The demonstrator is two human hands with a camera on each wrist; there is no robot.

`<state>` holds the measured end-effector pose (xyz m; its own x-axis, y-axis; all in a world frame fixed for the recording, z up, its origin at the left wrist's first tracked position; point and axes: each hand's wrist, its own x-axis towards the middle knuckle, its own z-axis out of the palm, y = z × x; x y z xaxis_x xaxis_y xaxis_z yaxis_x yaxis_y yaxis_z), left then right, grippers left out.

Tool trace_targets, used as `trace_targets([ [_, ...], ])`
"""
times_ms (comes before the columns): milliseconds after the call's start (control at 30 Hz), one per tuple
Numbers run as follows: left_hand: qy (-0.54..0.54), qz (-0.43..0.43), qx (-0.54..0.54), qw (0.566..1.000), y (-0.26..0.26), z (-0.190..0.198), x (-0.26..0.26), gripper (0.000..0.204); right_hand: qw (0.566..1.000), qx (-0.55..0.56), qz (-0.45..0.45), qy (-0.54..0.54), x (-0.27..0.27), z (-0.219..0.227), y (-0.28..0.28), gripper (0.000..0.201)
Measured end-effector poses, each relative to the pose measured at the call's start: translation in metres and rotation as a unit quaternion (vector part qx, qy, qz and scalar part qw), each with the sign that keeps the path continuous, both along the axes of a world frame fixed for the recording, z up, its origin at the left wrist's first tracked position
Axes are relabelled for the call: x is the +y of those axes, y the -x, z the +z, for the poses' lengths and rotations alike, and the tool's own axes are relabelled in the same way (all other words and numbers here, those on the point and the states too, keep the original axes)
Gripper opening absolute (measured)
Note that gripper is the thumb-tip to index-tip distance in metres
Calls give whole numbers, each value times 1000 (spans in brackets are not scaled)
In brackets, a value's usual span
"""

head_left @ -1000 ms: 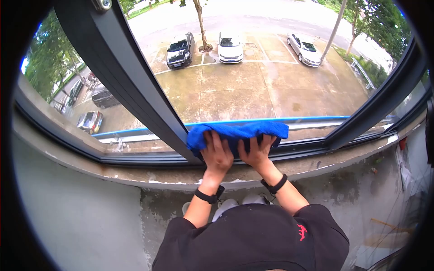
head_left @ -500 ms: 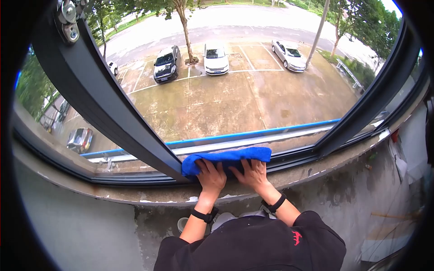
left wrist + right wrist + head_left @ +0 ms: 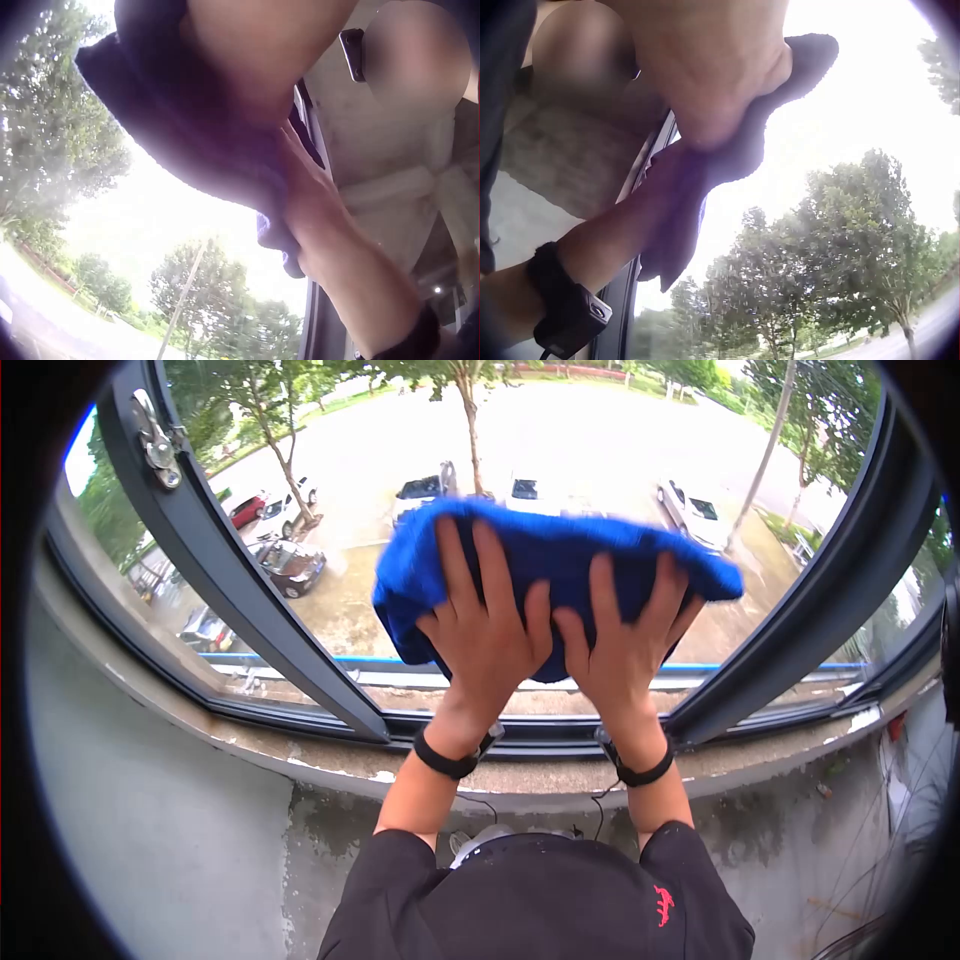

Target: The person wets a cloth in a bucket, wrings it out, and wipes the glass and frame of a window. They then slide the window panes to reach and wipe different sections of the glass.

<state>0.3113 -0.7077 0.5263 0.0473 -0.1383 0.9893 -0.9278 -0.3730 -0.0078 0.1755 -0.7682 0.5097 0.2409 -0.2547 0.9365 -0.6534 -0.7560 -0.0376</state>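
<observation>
A blue cloth (image 3: 400, 575) is spread in front of the window pane in the head view. The left hand (image 3: 485, 630) lies on its left half with fingers spread and extended. On its right half rests the right hand (image 3: 630, 640), fingers likewise spread, the two thumbs close to each other. In the left wrist view the cloth (image 3: 165, 127) looks dark, its lower edge hanging past the left hand (image 3: 255, 45). The right wrist view has the right hand (image 3: 712, 67) against the cloth (image 3: 739, 154); most fingertips are hidden there.
Dark window frame bars stand at left (image 3: 250, 590) and right (image 3: 800, 615), with a metal latch (image 3: 158, 450) on the left one. A rough sill (image 3: 300, 753) runs below. Parked cars and trees (image 3: 470, 410) are outside.
Both hands and the cloth have moved up from the bottom track of the window frame to the middle of the pane. The cloth is spread wider, and the head view has shifted.
</observation>
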Motion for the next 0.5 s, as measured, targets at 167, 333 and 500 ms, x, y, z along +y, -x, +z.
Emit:
trace_targets([
  [167, -103, 18, 29, 994, -21, -116, 22, 65, 998, 51, -5, -48, 15, -114, -10, 45],
  [333, -189, 35, 103, 976, -31, -193, 58, 61, 983, 105, 59, -140, 34, -197, -19, 54],
  [500, -140, -25, 78, 987, -35, -121, 79, 54, 992, 36, 102, -62, 46, -146, -27, 61],
])
